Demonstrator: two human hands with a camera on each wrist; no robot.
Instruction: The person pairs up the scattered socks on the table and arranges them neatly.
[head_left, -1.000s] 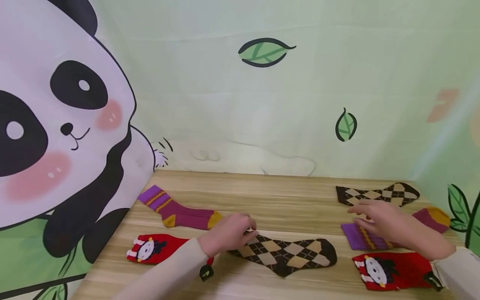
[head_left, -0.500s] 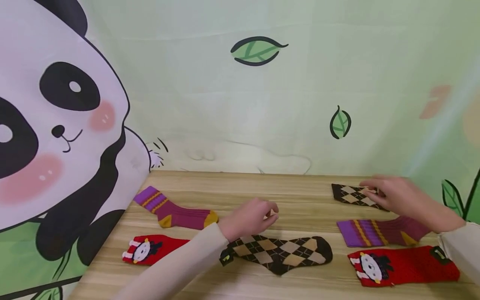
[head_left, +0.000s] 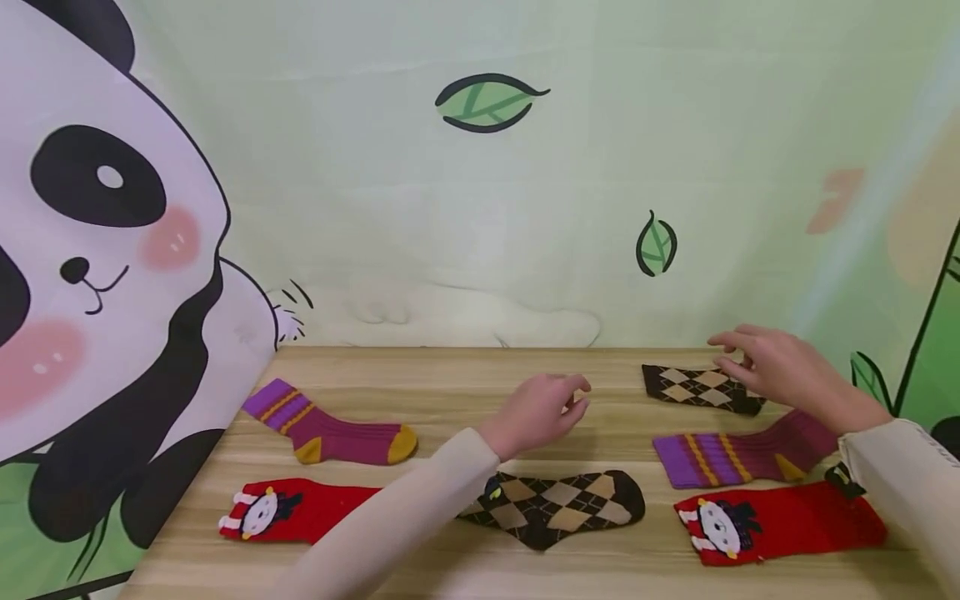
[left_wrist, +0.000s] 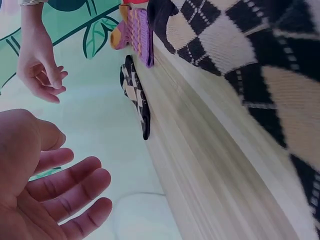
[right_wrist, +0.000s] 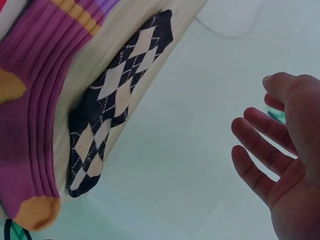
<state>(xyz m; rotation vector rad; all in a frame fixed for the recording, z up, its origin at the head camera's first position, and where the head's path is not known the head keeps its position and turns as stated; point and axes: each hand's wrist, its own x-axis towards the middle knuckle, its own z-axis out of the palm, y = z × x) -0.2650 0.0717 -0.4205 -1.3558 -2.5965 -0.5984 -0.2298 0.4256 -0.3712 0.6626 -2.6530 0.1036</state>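
Observation:
My left hand [head_left: 536,414] hovers with loosely bent fingers above and behind the front argyle sock [head_left: 577,504], holding nothing. My right hand [head_left: 783,371] is raised over the toe end of the back argyle sock [head_left: 686,387]; its fingers [right_wrist: 260,145] are apart and grip nothing in the right wrist view. Both argyle socks are black with tan diamonds and lie flat. Below the right hand is a purple sock [head_left: 712,458] with yellow stripes and heel, its toe hidden by the arm. A red sock [head_left: 795,521] with a white animal face lies in front of it.
At left lie a matching purple sock [head_left: 345,437] and a red sock [head_left: 315,504], the latter partly behind the left sleeve [head_left: 420,500]. The wooden tabletop [head_left: 465,371] ends at a pale green backdrop [head_left: 375,167] with a panda print [head_left: 180,350] at left.
The left hand has lifted off the front argyle sock and shifted right. From above the right purple sock, the right hand went back to the far argyle sock and rose. The head view turned slightly right.

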